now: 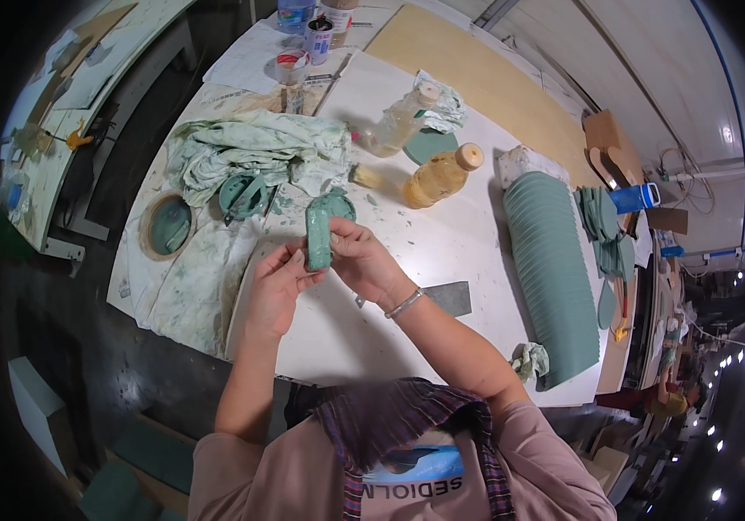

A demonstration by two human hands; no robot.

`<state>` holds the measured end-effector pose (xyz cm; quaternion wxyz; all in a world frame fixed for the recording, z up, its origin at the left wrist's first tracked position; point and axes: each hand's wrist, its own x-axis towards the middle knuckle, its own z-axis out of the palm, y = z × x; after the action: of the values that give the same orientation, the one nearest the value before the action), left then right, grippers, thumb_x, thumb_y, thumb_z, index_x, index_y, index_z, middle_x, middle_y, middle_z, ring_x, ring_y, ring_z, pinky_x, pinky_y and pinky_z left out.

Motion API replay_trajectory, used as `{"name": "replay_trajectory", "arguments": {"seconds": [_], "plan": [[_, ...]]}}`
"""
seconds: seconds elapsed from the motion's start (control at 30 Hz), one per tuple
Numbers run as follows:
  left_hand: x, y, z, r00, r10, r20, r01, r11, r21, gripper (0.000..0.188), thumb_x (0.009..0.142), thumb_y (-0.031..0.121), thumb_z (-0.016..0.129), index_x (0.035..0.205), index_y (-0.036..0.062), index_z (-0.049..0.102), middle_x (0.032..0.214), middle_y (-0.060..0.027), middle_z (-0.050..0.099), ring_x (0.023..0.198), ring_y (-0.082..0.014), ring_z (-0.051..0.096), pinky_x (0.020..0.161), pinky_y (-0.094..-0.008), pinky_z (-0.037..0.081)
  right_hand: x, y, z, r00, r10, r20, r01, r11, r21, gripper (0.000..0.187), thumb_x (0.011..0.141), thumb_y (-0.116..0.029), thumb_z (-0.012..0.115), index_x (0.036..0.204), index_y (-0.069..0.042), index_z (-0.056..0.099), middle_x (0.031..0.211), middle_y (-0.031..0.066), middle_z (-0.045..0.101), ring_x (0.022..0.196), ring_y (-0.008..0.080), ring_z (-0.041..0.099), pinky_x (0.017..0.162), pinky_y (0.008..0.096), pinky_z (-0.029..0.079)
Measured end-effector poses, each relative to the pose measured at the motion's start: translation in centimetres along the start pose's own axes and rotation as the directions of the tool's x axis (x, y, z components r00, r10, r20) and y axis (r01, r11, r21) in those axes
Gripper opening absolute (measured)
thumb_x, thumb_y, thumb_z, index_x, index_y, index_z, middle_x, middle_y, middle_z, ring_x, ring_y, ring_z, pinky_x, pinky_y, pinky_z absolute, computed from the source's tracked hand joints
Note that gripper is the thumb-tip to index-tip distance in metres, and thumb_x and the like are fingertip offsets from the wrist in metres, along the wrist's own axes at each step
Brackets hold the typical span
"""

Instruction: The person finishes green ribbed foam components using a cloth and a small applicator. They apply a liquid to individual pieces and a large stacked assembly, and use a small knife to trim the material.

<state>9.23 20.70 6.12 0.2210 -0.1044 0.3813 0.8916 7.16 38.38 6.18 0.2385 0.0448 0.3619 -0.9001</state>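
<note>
Counter: yellowish bottle upper centre, green stack at right.
Left hand: fingers curled on green block, left of centre.
Right hand: pinching same block.

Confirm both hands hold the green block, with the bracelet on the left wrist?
Wrong wrist: the head view shows the bracelet on the right wrist. The left hand and right hand do both hold the green block.

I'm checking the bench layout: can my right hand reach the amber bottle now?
Probably yes: nothing seems to stand between your right hand and the amber bottle, though that hand holds the green piece.
</note>
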Motion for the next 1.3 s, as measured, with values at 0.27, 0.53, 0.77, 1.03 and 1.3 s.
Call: {"name": "replay_trajectory", "arguments": {"seconds": [0.27,0.53,0.77,1.03,1.3], "plan": [[-1.0,-1.8,-0.4,0.989,0.026,0.149,0.0,0.985,-0.171,0.014,0.096,0.008,0.055,0.11,0.0054,0.058,0.106,-0.0088,0.066,0.093,-0.0192,0.064,0.086,-0.0379,0.053,-1.9,0.0,0.6,0.998,-0.01,0.064,0.012,0.999,-0.04,0.037,0.091,-0.014,0.066,0.125,-0.001,0.06,0.117,0.0081,0.067,0.106,0.0183,0.063,0.096,0.0349,0.048],[-1.7,-2.9,-3.1,0.983,0.019,0.182,0.017,0.981,-0.193,0.015,0.097,0.012,0.057,0.111,0.0085,0.06,0.108,-0.0085,0.066,0.096,-0.0228,0.061,0.092,-0.0409,0.047,-12.6,-1.5,-3.8,0.881,-0.44,-0.172,-0.111,0.162,-0.981,0.057,0.079,-0.022,0.07,0.133,-0.011,0.057,0.146,0.0221,0.039,0.134,0.043,0.035,0.112,0.0477,0.032],[-2.7,-5.7,2.8,0.979,-0.159,0.124,0.157,0.987,0.031,0.006,0.096,0.01,0.058,0.101,0.0066,0.058,0.092,-0.0054,0.064,0.085,-0.0152,0.059,0.082,-0.0317,0.05,-32.5,-0.3,-13.0,0.37,-0.893,-0.255,-0.73,-0.11,-0.675,0.064,0.073,-0.018,0.073,0.134,-0.015,0.056,0.149,0.0258,0.031,0.135,0.0495,0.029,0.112,0.0565,0.028],[-3.8,-12.6,13.0,0.981,-0.071,0.182,-0.008,0.916,0.401,0.013,0.094,0.012,0.061,0.106,0.006,0.059,0.094,-0.0011,0.063,0.083,-0.0094,0.058,0.079,-0.0274,0.047,-41.1,3.1,-19.8,0.382,-0.878,-0.289,-0.711,-0.079,-0.698,0.048,0.073,-0.01,0.07,0.119,-0.009,0.06,0.143,0.0209,0.042,0.124,0.043,0.041,0.099,0.0527,0.038],[-5.0,-25.4,25.4,0.986,0.007,0.169,-0.096,0.845,0.526,0.023,0.093,0.009,0.061,0.114,0.0004,0.062,0.099,-0.002,0.064,0.087,-0.0109,0.06,0.079,-0.0264,0.049,-47.6,-0.7,-22.8,0.43,-0.9,-0.072,-0.095,0.034,-0.995,0.009,0.072,0.001,0.057,0.079,-0.004,0.058,0.09,0.0119,0.058,0.08,0.032,0.056,0.072,0.0404,0.047]]}}
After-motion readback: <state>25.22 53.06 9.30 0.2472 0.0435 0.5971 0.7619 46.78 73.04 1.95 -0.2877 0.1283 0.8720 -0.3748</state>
